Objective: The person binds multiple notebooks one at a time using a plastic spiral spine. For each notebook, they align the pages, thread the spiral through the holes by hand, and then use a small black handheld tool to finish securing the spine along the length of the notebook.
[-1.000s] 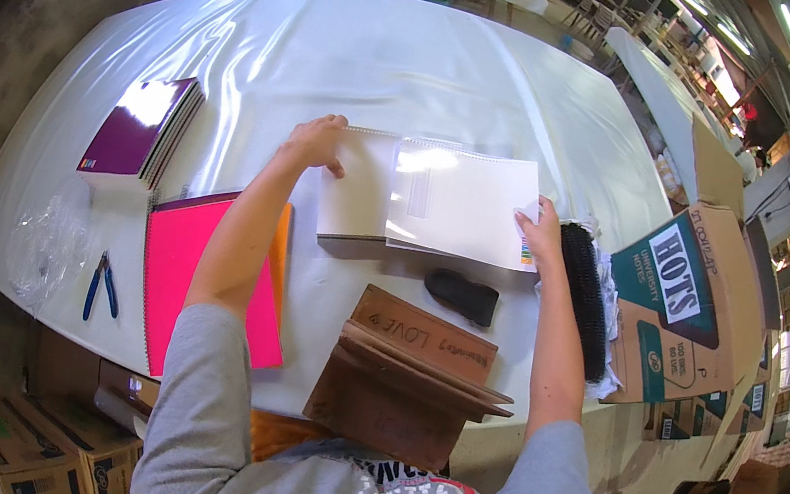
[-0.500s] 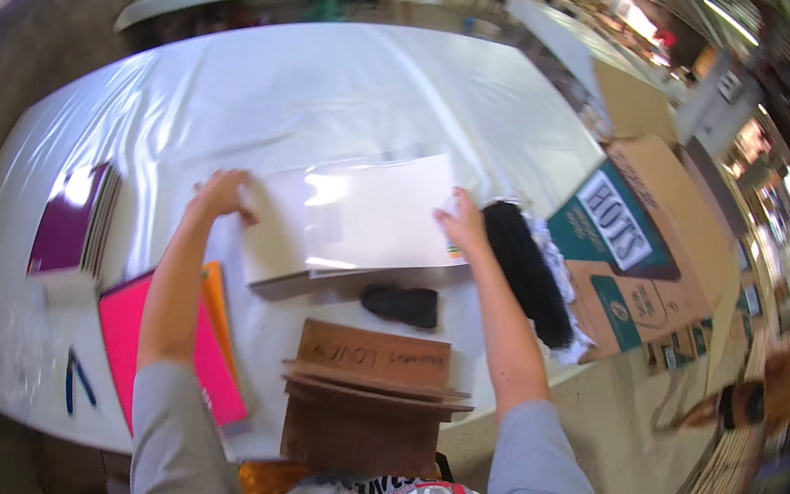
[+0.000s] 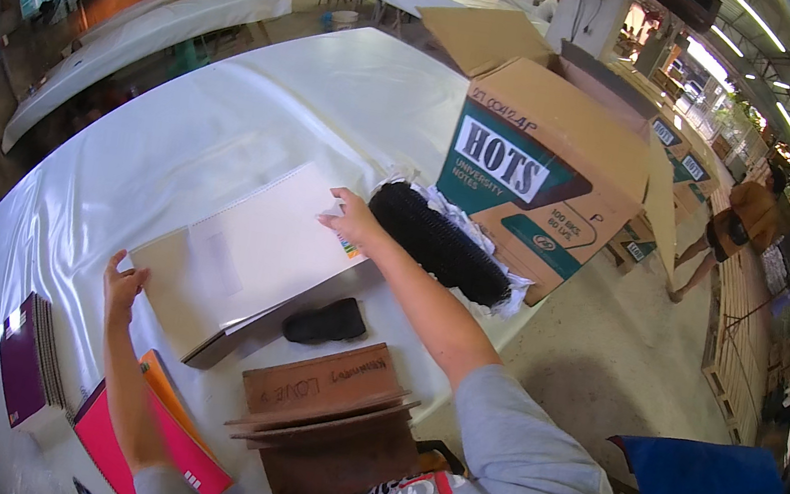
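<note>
A pile of spiral-bound notebooks or pads with white faces [image 3: 259, 243] lies slanted on the white-covered table. My left hand [image 3: 123, 285] is at the pile's left end, fingers and thumb apart. At the opposite end, my right hand [image 3: 355, 221] touches the edge near a small coloured patch, with its thumb over the top face and its fingers spread. Neither hand visibly wraps round the pile. Just in front of the pile lies a black oblong block [image 3: 326, 321]. Nearer to me stands a brown board holder with ridges [image 3: 325, 389].
A long black bristly roll [image 3: 441, 243] on white wrapping lies beside my right forearm. Behind it stands an open cardboard carton [image 3: 539, 156]. Purple spiral notebooks [image 3: 30, 363] and pink notebooks [image 3: 155, 446] sit at left. A person [image 3: 747, 221] walks at far right.
The view has swung to the right, bringing the carton and the walking person further in. My hands remain at the two ends of the white pile.
</note>
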The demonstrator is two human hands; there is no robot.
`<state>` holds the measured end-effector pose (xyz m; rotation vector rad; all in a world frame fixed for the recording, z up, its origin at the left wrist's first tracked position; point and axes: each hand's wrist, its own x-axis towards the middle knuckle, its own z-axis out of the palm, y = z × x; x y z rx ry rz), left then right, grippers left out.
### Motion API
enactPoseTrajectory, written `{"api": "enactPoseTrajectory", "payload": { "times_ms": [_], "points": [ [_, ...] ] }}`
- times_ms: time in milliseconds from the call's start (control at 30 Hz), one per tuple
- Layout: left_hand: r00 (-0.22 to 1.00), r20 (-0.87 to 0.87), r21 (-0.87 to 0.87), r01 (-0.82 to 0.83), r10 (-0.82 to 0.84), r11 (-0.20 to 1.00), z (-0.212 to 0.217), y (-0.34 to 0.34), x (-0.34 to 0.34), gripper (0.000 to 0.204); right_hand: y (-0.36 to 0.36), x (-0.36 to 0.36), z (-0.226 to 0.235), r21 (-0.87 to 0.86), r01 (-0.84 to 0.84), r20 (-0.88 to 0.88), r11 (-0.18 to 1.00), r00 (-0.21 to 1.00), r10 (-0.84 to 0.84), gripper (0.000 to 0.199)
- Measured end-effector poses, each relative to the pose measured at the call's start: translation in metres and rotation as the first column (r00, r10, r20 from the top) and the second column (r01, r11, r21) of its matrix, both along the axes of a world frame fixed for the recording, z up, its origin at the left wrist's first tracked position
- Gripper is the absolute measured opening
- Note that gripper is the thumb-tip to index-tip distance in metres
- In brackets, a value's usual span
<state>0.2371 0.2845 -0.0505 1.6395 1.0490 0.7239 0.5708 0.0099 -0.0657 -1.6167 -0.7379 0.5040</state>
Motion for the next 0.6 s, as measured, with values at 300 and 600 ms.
{"api": "enactPoseTrajectory", "payload": {
  "times_ms": [300,600],
  "points": [
    [0.975,-0.2,0.196,-0.059,0.099,0.979,-0.024,0.009,-0.01,0.051,0.015,-0.012,-0.002,-0.132,-0.052,0.04,0.99,0.998,0.058,0.058],
    [0.872,-0.466,0.647,0.221,0.148,0.73,-0.018,-0.008,0.015,0.051,-0.001,0.005,-0.025,0.012,-0.072,0.029,0.997,0.997,0.072,0.053]
  ]
}}
